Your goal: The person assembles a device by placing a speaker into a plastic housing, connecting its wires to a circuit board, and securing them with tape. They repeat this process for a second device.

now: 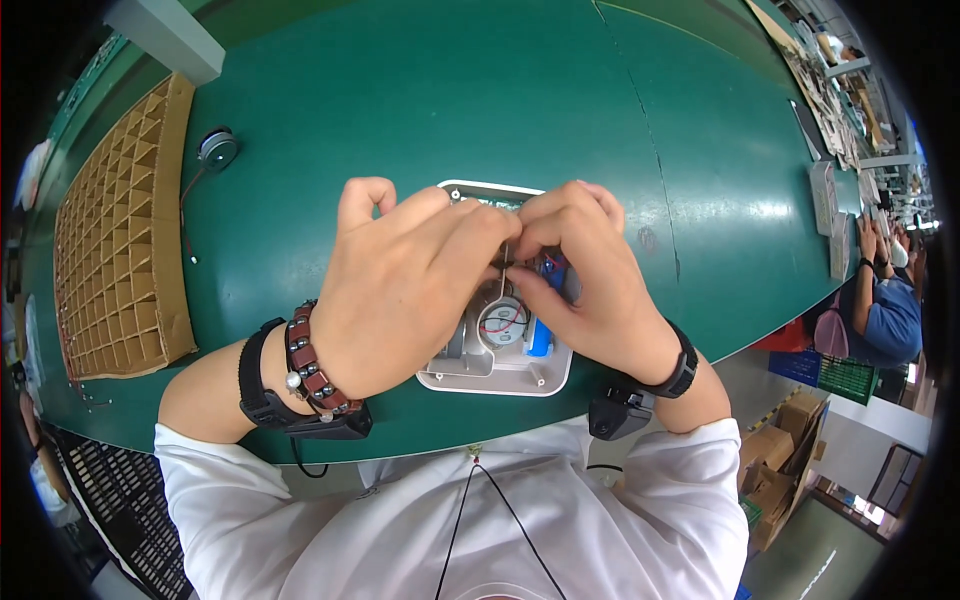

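Observation:
A white plastic device housing (460, 383) lies with its inside facing up at the near middle of the table. In it sit a round grey speaker-like part (503, 322), a blue cylindrical battery-like part (539, 338) and, at the far end, a green circuit board (487, 200). My left hand (400, 285) arches over the housing's left side, its thumb and index finger closed on a thin wire (503, 284). From the right, my right hand (585, 265) pinches at the same wire. The fingers hide the wire's upper end and the housing's middle.
A cardboard divider box (125, 240) with many cells stands at the left. Beside it lies a small round part with a lead (217, 149) on the green tabletop (420, 90). White housings (828, 200) stand by the right edge, near another person (885, 310).

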`<control>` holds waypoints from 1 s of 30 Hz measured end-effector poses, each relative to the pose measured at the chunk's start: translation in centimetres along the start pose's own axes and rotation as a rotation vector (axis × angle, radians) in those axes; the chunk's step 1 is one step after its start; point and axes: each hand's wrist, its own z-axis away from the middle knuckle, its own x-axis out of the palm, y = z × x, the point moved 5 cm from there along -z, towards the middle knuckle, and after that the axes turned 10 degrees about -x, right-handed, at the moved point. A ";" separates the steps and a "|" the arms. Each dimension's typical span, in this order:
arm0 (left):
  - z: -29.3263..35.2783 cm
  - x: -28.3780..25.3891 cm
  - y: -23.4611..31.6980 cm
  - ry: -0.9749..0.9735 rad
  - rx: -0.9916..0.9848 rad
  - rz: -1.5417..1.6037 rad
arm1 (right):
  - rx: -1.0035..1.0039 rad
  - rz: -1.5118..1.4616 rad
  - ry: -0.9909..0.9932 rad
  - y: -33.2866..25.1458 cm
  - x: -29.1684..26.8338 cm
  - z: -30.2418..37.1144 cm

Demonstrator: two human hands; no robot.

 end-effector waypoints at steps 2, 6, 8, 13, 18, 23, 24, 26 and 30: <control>-0.3 -0.5 0.2 -0.002 0.007 -0.038 | -0.061 -0.013 0.016 0.0 -0.4 -0.3; 0.7 -1.8 0.3 -0.042 0.023 -0.157 | -0.097 0.231 0.016 -1.5 -0.2 -1.0; 1.6 -1.3 -0.3 -0.019 0.031 -0.229 | -0.103 0.285 0.015 -1.6 0.7 -1.0; 1.5 -0.6 1.4 0.122 0.180 -0.180 | -0.055 0.441 -0.002 -1.8 -0.8 1.3; 3.3 0.3 2.9 0.155 0.130 -0.439 | -0.131 0.398 -0.058 -0.5 0.1 1.8; 3.0 0.8 2.0 0.054 0.116 -0.396 | -0.165 0.521 -0.223 -0.8 -0.1 0.8; 2.8 0.7 1.6 0.060 0.115 -0.405 | -0.174 0.523 -0.219 -1.0 -0.1 0.5; 2.6 0.6 0.7 0.009 0.156 -0.346 | -0.161 0.429 -0.202 -1.5 -0.1 0.0; 2.1 0.5 0.6 -0.022 0.213 -0.245 | -0.114 0.348 -0.033 -1.4 -0.1 0.3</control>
